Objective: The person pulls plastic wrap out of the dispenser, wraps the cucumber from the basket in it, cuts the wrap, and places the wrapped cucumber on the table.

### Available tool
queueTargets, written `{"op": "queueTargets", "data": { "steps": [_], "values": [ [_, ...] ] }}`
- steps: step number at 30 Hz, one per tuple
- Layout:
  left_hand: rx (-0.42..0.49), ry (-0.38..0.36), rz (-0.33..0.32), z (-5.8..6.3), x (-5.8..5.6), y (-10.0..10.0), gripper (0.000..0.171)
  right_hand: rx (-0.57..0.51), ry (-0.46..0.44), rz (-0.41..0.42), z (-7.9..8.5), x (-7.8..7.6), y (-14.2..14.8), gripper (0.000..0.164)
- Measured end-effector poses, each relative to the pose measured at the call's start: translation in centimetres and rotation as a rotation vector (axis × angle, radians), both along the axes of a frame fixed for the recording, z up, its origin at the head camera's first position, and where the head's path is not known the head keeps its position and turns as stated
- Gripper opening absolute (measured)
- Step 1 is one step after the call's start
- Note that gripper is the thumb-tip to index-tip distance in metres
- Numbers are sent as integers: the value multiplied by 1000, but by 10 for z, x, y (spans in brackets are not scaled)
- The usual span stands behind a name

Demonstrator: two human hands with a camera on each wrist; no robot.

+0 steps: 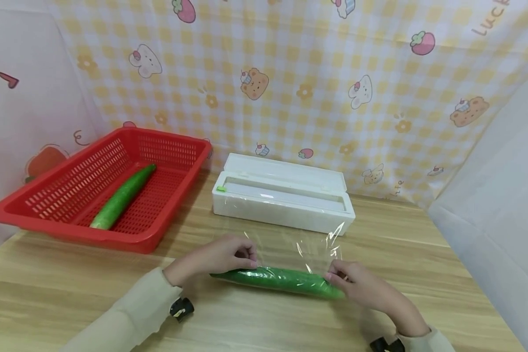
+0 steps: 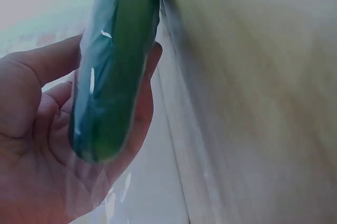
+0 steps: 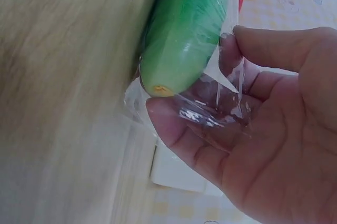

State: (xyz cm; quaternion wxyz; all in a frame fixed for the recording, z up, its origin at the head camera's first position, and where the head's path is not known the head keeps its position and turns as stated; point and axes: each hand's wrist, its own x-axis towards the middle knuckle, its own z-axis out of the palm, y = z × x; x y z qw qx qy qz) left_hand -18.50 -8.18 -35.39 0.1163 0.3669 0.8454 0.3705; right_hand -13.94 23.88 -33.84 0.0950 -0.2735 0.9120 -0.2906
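Observation:
A long green cucumber (image 1: 281, 279) lies crosswise on the table under clear plastic wrap (image 1: 286, 247), which stretches back from it to a white wrap dispenser box (image 1: 283, 215). Near the cucumber's left end, my left hand (image 1: 231, 254) pinches the wrap along the far side, fingers curled. In the left wrist view, the film-covered cucumber (image 2: 113, 77) hides part of those fingers. At the paler end, my right hand (image 1: 356, 283) pinches the wrap between thumb and index finger. The right wrist view shows loose film (image 3: 210, 108) bunched past the cucumber's tip, a lower finger close beneath it.
A red plastic basket (image 1: 171, 220) stands at the left with another cucumber (image 1: 123, 198) in it. The dispenser's lid (image 1: 286, 171) is raised, and a small green piece (image 1: 221, 188) sits at its left corner. A patterned cloth (image 1: 290, 98) hangs behind the table.

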Motion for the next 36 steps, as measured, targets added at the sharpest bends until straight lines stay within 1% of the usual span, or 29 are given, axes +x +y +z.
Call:
{"op": "queueTargets", "data": {
  "steps": [3,6,8,11,12,14,20,24,27,31,36],
  "values": [
    [0,8,-7,1,-2,-3,11,4,-11,-27,0,0,0,21],
    [-5,10,-24,3,-4,-6,17,6,-23,-47,0,0,0,22],
    [-18,-17,-37,5,-4,-8,18,11,-25,-58,0,0,-1,22],
    [-27,-77,-41,8,-3,-11,14,17,-12,-70,-1,1,-2,23],
    [-31,-83,-44,9,-2,-11,13,18,-9,-73,-1,1,-2,22],
    [-33,-93,-36,9,-1,-12,12,20,2,-78,-2,2,-2,22],
    [-41,-54,1,6,-2,-11,13,12,-4,-118,-4,1,-5,23],
    [-30,-57,30,4,-2,-10,16,17,-1,-165,-4,2,-8,22],
    [-17,-67,52,3,-3,-9,17,53,46,-207,-3,3,-12,18],
    [-12,-69,68,2,-3,-8,17,103,137,-267,-3,3,-18,17],
    [-11,-62,66,0,-4,-8,15,146,184,-322,-4,3,-22,19]
  ]
}}
